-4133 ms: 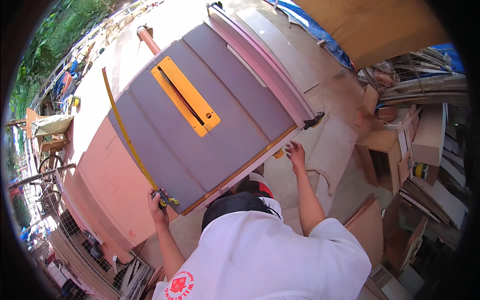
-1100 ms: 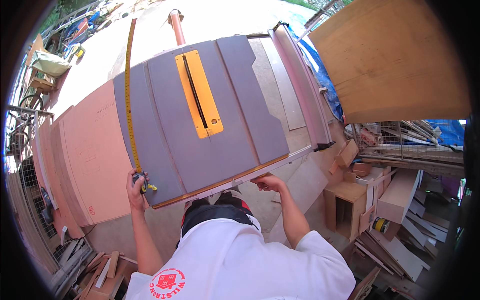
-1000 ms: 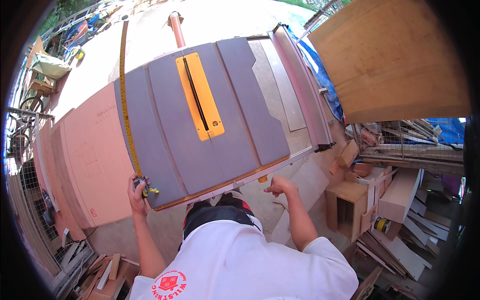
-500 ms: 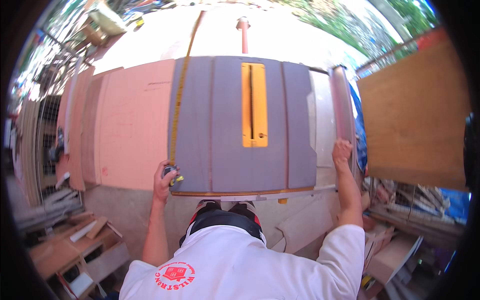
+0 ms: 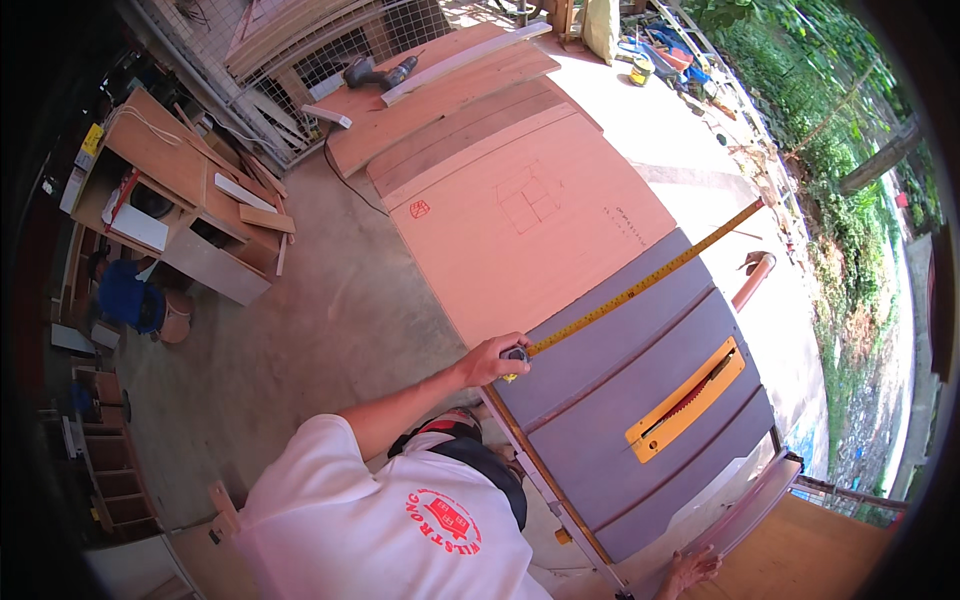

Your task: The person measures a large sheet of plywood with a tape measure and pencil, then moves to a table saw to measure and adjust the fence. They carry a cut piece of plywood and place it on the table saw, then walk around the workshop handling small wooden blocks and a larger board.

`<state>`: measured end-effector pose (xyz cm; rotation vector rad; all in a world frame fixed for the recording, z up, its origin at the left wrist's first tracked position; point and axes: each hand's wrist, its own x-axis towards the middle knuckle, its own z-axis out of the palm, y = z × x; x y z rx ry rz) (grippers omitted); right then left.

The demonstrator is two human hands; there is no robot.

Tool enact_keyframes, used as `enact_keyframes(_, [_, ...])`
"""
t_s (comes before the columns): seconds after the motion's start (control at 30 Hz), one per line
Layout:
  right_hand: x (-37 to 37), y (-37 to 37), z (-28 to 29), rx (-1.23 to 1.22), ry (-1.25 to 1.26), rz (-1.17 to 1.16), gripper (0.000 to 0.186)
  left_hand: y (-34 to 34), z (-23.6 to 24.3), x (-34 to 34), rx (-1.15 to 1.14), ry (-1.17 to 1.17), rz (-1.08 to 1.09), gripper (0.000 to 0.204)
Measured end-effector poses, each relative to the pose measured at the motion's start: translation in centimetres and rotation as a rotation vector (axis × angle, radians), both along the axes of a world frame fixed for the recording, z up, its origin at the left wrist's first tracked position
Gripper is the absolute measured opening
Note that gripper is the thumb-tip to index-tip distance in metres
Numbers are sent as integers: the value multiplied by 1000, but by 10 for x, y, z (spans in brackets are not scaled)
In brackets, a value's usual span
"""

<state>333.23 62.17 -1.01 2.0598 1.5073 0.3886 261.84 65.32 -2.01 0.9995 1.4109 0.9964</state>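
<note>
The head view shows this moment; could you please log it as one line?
left hand: holding tape measure; tape blade: extended across and beyond table saw; right hand: at rip fence

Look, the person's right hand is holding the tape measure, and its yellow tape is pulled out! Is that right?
Not quite: it's the left hand that holds the tape measure, as the head view shows. The yellow tape is indeed pulled out.

Lower centre, white shirt (image 5: 330, 510): red lettering (image 5: 412, 502) rings house emblem (image 5: 453, 518). Upper centre, pink board (image 5: 500, 270): red mark (image 5: 419, 208), handwriting (image 5: 629, 222). Tape measure (image 5: 650, 281): markings illegible.
</note>
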Motion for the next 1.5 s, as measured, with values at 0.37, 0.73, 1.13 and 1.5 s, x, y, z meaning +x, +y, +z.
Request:
enact_keyframes(0.37, [8, 11, -23, 356, 262, -326, 101, 35, 44, -11, -177, 28, -290, 45])
enact_keyframes(0.73, [-172, -43, -50, 1088, 1211, -725, 37, 130, 68, 76, -269, 414, -951, 41])
enact_keyframes(1.13, [-114, 30, -69, 1373, 1791, -1131, 32, 169, 44, 188, -164, 635, -1243, 52])
enact_keyframes(1.5, [-89, 47, -88, 1582, 1733, -1194, 19, 178, 46, 190, -59, 657, -1202, 57])
